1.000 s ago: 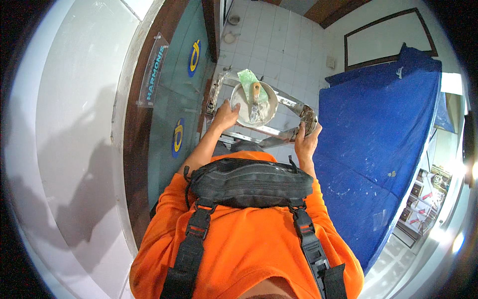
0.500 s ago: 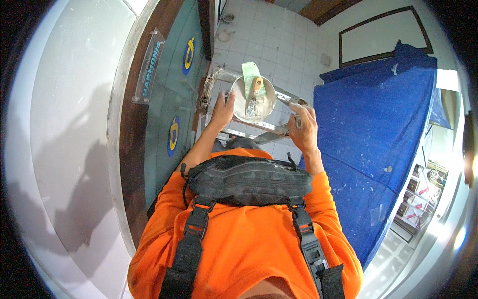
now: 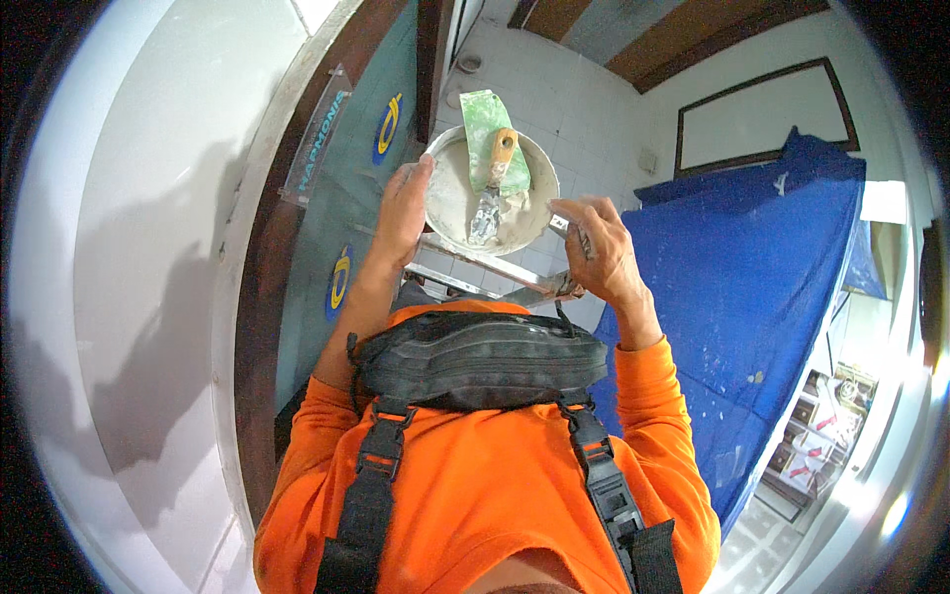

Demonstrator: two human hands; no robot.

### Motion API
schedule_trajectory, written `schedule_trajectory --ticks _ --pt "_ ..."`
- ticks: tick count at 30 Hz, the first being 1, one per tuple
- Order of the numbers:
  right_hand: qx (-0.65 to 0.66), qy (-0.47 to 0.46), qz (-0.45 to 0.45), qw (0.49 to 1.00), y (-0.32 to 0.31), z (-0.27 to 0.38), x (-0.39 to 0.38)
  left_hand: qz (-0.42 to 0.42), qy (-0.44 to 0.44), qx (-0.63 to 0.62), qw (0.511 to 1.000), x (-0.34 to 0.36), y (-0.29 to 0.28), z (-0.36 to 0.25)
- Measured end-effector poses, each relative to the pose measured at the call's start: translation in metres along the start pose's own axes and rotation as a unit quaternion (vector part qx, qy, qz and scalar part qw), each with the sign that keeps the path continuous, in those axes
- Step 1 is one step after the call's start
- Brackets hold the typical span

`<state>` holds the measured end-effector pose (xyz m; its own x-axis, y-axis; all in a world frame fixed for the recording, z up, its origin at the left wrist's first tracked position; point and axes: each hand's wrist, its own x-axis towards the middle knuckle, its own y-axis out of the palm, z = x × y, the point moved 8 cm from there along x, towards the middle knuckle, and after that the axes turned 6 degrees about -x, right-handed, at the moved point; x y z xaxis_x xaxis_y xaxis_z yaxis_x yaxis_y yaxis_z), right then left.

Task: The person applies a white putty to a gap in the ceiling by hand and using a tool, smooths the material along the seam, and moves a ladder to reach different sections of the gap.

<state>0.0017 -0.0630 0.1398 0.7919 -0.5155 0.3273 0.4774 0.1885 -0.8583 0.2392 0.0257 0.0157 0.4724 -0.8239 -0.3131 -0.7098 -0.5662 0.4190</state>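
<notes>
My left hand (image 3: 406, 210) grips the left side of a round whitish bucket (image 3: 435, 211), with its fingers along the rim. The bucket is held up in front of me, above a metal stepladder (image 3: 505, 269). Inside lie a putty knife (image 3: 503, 148) with a wooden handle and smeared blade, and a flat green spreader (image 3: 479, 119) coated with pale residue that pokes over the far rim. Pale paste clings to the bucket's inside. My right hand (image 3: 606, 247) is beside the bucket's right edge, fingers bent round something greyish that I cannot make out; its fingertips are close to the rim.
A glass door (image 3: 322, 238) in a dark wooden frame stands close on my left, beside a white wall (image 3: 158, 247). Blue sheeting (image 3: 722, 317) covers something large at my right. A white tiled floor (image 3: 584, 99) lies beyond the ladder.
The bucket has come up closer to me and slightly left, with my left hand on it and the tools inside. My right hand has shifted nearer to its rim.
</notes>
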Motion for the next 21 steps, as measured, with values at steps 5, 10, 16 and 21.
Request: schedule_trajectory --ticks 5,10,16,21 --pt "0.053 -0.029 0.009 0.998 -0.024 0.02 0.007 -0.012 0.017 -0.011 1.0 -0.025 0.012 -0.032" --pt "0.111 -0.009 0.005 0.994 -0.04 0.024 0.004 -0.028 0.018 -0.043 0.999 -0.05 0.027 -0.051" --pt "0.177 -0.004 0.034 0.984 -0.04 0.03 -0.012 -0.089 0.031 -0.076 0.993 -0.07 0.038 -0.053" --pt "0.327 0.077 0.075 0.939 -0.032 0.004 -0.016 -0.138 0.087 0.032 0.986 -0.075 0.032 -0.054"
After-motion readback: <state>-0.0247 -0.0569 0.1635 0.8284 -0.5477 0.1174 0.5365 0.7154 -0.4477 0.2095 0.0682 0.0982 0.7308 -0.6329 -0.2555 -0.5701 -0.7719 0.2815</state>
